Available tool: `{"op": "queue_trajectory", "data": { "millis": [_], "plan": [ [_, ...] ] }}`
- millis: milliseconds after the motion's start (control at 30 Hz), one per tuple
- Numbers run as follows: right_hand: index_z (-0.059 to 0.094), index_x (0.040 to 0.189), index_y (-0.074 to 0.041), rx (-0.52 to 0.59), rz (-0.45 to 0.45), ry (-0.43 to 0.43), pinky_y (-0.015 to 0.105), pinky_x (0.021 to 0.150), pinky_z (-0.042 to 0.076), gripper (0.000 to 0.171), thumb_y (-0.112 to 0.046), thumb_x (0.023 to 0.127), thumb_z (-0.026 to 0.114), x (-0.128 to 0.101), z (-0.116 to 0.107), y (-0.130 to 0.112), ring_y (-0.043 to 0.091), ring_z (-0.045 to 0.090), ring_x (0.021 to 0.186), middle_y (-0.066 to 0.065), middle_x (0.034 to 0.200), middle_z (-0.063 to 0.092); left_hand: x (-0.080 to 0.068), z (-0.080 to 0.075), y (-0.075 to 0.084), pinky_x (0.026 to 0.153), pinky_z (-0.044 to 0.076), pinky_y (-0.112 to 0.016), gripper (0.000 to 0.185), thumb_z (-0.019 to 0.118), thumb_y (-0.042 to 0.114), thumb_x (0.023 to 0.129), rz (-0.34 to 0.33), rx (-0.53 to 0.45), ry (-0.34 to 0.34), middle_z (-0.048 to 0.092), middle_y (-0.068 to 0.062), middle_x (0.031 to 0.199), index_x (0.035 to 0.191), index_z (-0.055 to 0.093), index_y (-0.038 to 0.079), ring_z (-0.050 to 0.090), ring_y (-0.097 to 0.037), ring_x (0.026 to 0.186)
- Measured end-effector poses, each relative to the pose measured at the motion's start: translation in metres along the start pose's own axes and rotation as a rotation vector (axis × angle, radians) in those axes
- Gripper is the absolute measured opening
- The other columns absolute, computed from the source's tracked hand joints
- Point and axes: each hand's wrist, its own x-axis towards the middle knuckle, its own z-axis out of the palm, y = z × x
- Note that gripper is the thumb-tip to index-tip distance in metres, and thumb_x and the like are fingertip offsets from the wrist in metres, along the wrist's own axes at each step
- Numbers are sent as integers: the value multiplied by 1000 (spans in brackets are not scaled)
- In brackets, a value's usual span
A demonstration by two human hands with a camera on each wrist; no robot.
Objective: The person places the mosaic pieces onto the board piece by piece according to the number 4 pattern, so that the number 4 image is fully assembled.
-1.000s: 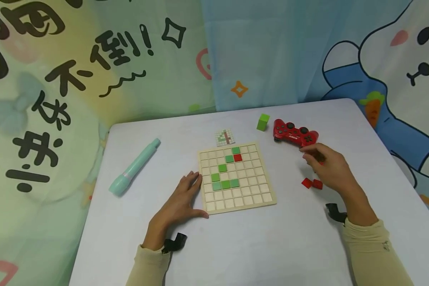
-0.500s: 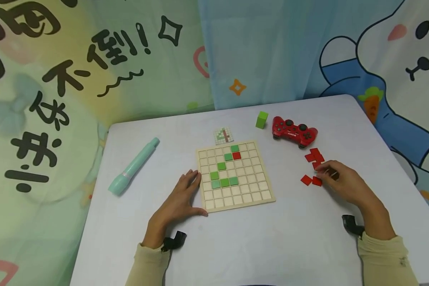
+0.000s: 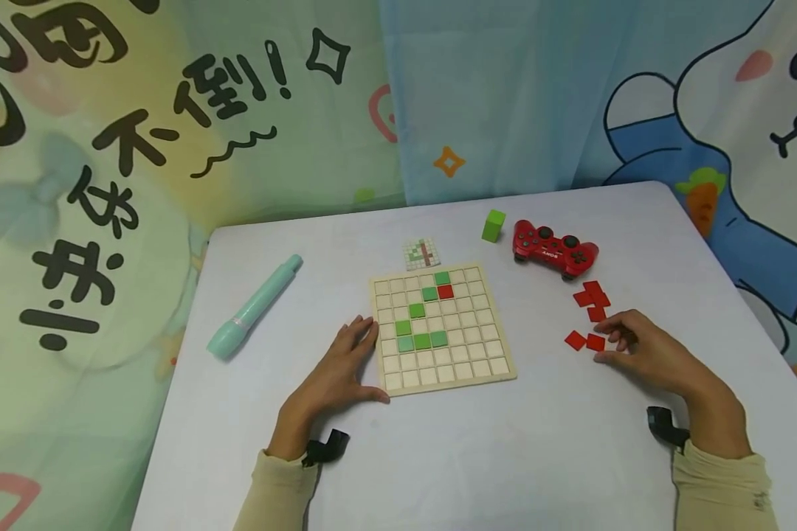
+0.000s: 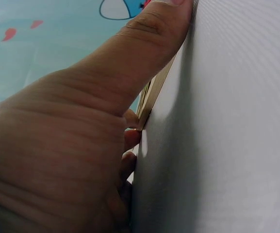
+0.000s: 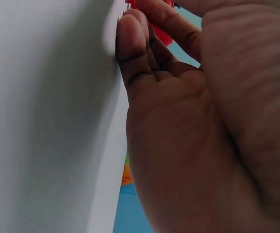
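In the head view, a wooden grid board (image 3: pixel 461 372) lies mid-table with green tiles and one red tile (image 3: pixel 445 292) in its cells. My left hand (image 3: pixel 335 369) rests at the board's left edge, fingers extended along it and thumb at the near left corner. In the left wrist view, that thumb (image 4: pixel 144 39) lies along the board's edge (image 4: pixel 154 92). On the right, my right hand (image 3: pixel 657 354) is low over the table, thumb and index finger parted at either side of a loose red tile (image 3: pixel 595 342). Another red tile (image 3: pixel 575 340) lies just left of it.
More red tiles (image 3: pixel 591 295) lie beyond the right hand, below a red game controller (image 3: pixel 554 249). A green block (image 3: pixel 494 226) stands at the back. Behind the board is a small pattern card (image 3: pixel 421 254). A mint-green microphone-shaped object (image 3: pixel 255 306) lies at left.
My right hand has come back from near the controller, over the upper red tiles, to the lower pair, and its thumb and index finger have parted. The left hand stays at the board.
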Motion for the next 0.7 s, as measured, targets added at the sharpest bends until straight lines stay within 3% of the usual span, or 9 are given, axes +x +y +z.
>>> {"op": "queue_trajectory", "data": {
  "millis": [400, 700],
  "plan": [
    [61, 126, 2, -50, 32, 60, 4, 70, 44, 45, -16, 92, 84, 2, 4, 2, 29, 58, 100, 16, 109, 62, 1, -1, 0, 141, 14, -48, 132, 97, 51, 72, 8, 34, -8, 17, -12, 180, 170, 18, 10, 7, -31, 170],
    [62, 127, 2, -68, 47, 95, 6, 66, 47, 47, -19, 91, 85, 1, -5, -14, 30, 60, 98, 15, 104, 64, 1, 0, -2, 141, 13, -48, 132, 96, 51, 72, 21, 52, 0, 19, -14, 179, 170, 19, 8, 9, -33, 170]
  ]
}}
